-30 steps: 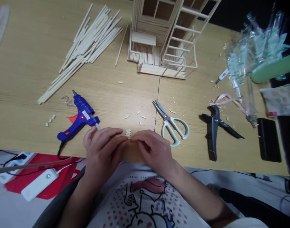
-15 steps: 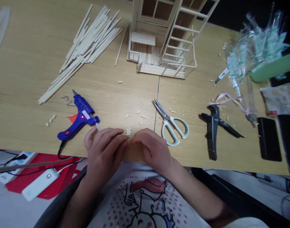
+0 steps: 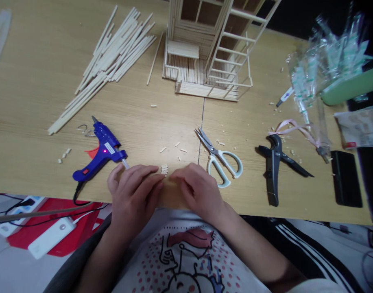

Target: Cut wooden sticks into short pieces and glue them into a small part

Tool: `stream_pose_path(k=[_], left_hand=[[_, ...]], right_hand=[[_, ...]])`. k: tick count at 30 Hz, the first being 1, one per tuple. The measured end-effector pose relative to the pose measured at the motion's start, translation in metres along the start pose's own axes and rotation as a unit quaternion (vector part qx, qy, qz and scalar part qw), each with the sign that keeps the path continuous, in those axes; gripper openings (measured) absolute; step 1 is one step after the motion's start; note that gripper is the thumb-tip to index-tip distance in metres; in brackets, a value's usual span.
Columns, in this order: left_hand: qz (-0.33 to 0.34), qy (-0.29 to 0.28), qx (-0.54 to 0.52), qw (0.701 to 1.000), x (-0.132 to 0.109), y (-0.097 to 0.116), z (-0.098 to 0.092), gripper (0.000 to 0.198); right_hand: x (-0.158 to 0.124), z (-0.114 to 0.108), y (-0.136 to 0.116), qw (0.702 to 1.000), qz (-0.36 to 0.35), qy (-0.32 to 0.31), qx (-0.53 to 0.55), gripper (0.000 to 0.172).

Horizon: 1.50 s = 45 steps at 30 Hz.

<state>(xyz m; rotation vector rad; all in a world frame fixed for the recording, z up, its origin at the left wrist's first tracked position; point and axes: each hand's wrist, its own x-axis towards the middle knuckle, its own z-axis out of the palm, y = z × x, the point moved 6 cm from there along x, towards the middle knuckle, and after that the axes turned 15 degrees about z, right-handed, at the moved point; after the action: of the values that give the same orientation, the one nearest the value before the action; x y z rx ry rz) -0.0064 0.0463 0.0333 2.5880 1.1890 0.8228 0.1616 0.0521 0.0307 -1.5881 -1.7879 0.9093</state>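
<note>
Head view: holding the left hand [image 3: 133,198] and right hand [image 3: 198,190] half-closed and facing each other at the near edge of the bench [image 3: 36,81], any grip impossible to confirm, with a small stack of cut wooden sticks [image 3: 164,170] lying just far of and midway between both hands, its long axis running near-far.

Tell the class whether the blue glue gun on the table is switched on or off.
On, it appears: a small red light glows on the blue glue gun.

Our L hand [image 3: 133,197] & R hand [image 3: 198,191] curve inward, palms down, bottom centre of frame, approx. tip to tip.
</note>
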Motion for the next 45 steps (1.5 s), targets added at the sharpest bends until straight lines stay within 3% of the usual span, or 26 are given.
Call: stream_pose_path(k=[5,9,12,15,20,23,26,30,34,45], left_hand=[[-0.005,0.008,0.0,1.0,-0.003,-0.001,0.0,0.02],[-0.011,0.016,0.008,1.0,-0.004,-0.002,0.0,0.021],[-0.006,0.014,0.016,1.0,-0.003,0.0,0.001,0.025],[0.002,0.01,0.023,1.0,-0.001,0.001,0.002,0.027],[0.004,0.019,0.029,0.999,-0.002,0.002,0.001,0.026],[0.002,0.018,0.027,0.999,-0.003,0.001,0.001,0.027],[-0.003,0.015,0.026,1.0,-0.004,0.0,0.001,0.027],[0.001,0.022,0.024,0.999,-0.006,-0.001,0.001,0.027],[0.011,0.039,0.035,0.999,-0.008,-0.001,0.0,0.027],[0.008,0.042,0.043,0.998,-0.01,-0.002,-0.001,0.027]], right_hand=[[-0.003,-0.032,0.001,0.996,-0.017,0.083,-0.018,0.028],[-0.01,-0.073,0.018,0.958,0.082,0.183,-0.203,0.01],[-0.013,-0.085,0.035,0.93,0.15,0.129,-0.309,0.017],[-0.016,-0.084,0.044,0.92,0.174,0.075,-0.342,0.026],[-0.019,-0.088,0.045,0.915,0.191,0.068,-0.348,0.031],[-0.022,-0.089,0.037,0.955,0.16,0.032,-0.249,0.032],[-0.026,-0.081,0.022,0.978,0.079,-0.046,-0.186,0.038],[-0.026,-0.069,0.007,0.975,-0.026,-0.106,-0.194,0.049],[-0.022,-0.068,0.001,0.963,-0.085,-0.099,-0.235,0.041],[-0.021,-0.062,0.009,0.949,-0.106,-0.129,-0.269,0.037]])
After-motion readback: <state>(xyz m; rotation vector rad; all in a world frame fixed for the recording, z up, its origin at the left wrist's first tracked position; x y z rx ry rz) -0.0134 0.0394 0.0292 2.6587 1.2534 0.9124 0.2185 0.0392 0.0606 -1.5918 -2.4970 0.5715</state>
